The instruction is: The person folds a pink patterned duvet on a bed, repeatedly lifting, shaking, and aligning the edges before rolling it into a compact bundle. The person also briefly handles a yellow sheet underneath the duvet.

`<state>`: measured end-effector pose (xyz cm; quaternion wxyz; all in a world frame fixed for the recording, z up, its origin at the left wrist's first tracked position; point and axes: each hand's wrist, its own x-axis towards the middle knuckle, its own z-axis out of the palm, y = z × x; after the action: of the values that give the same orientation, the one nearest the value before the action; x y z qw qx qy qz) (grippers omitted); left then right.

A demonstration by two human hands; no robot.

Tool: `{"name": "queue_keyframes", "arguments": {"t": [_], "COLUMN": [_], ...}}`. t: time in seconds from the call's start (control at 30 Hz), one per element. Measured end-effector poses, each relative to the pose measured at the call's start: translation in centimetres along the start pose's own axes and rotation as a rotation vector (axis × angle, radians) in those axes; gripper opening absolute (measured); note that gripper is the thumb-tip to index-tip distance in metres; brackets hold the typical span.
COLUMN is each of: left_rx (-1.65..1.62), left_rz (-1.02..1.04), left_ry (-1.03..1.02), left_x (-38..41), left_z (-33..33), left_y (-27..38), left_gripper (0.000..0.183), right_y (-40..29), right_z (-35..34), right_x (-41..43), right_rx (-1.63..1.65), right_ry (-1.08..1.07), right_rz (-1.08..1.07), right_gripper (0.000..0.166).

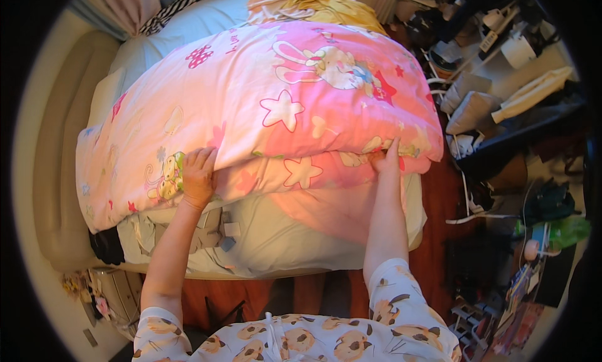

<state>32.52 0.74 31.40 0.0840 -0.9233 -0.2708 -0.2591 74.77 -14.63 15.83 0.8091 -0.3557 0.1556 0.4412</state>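
A pink duvet (240, 108) with cartoon rabbits and stars lies spread over the bed, its near part folded in layers. My left hand (200, 176) grips the duvet's near edge left of centre, beside a printed green cartoon figure. Farther right, my right hand (385, 156) holds the folded edge, thumb on top and fingers tucked into the fold, partly hidden. Below the fold, a pink layer of cloth (334, 211) hangs over the pale bed sheet (282, 249). Grey patterned cloth (209, 230) lies on the sheet near my left forearm.
A padded beige headboard (61, 150) borders the bed's left side. Yellow-orange bedding (320, 4) is heaped at the far edge. Right of the bed, beyond a strip of reddish wood floor (432, 211), stand a white metal frame (465, 192), grey cushions (472, 110) and household clutter.
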Motion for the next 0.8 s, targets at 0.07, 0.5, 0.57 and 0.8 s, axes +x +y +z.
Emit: {"name": "queue_keyframes", "arguments": {"t": [0.07,0.5,0.57,0.8], "left_rx": [-0.013,0.112,-0.026,0.003], "left_rz": [-0.044,-0.232,-0.279,-0.367], "left_ry": [0.093,-0.297,-0.252,0.036], "left_x": [2.2,-6.9,-4.7,5.6], "left_z": [-1.8,0.4,-1.0,-2.8], "left_y": [0.5,7.7,8.2,6.2], "left_gripper": [0.029,0.035,0.038,0.048], "right_y": [-3.0,-6.2,-4.8,-11.2], "right_z": [1.3,-6.0,-12.8,1.9], "right_x": [4.0,-2.0,0.8,-7.1], "right_rx": [-0.004,-0.649,-0.844,-1.36], "right_ry": [-0.001,0.364,0.388,0.037], "right_rz": [-0.232,-0.209,-0.16,-0.947], "right_gripper": [0.055,0.048,0.045,0.038]}}
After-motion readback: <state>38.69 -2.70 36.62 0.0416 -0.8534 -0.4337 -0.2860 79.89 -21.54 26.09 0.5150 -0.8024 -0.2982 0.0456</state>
